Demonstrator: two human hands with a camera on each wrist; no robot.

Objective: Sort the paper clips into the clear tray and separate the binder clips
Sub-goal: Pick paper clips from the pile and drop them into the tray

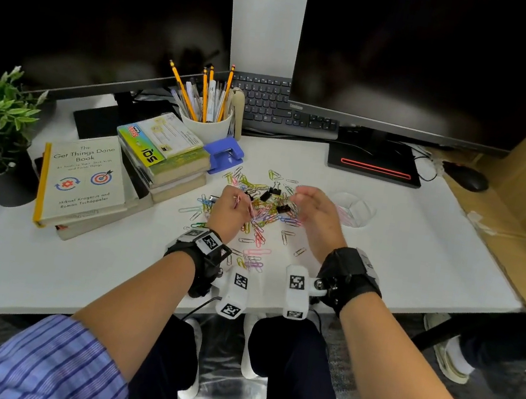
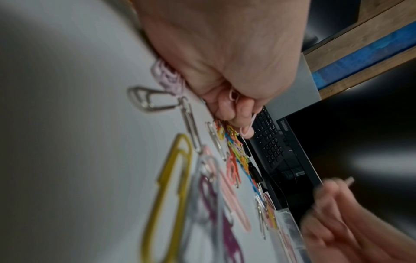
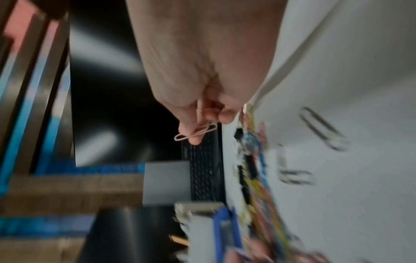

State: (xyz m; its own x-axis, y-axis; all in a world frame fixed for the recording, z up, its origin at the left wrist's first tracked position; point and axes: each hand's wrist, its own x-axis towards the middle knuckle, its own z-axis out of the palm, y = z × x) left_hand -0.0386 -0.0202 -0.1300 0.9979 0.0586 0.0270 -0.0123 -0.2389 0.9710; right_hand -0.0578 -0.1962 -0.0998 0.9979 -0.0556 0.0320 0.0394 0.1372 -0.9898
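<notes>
Dozens of coloured paper clips (image 1: 258, 212) lie scattered across the middle of the white desk (image 1: 417, 248), with a few black binder clips (image 1: 282, 207) mixed in among them. The left hand (image 1: 227, 214) hovers over the near-left edge of the heap, fingers curled in around several pink paper clips (image 2: 247, 129), one of which pokes out past the fingertips. The right hand (image 1: 317, 215) is lifted above the pile, its thumb and fingers pinching a single pink clip (image 3: 195, 132). Just to the right of that hand sits the clear tray (image 1: 366, 210), divided into compartments, with what look like pink clips in its near one.

To the left, the top book of a stack (image 1: 83, 181) reads "The Get Things Done Book", by Mikael Krogerus and Roman Tschäppeler. A packet (image 1: 161, 142) on a second stack of books shows a large "50". A blue hole punch (image 1: 224, 155) stands beside a white cup (image 1: 206, 125) full of pencils. The badge on the right monitor's (image 1: 408, 67) lower frame is too small to read from the head view; behind it lies a black keyboard (image 1: 278, 106).
</notes>
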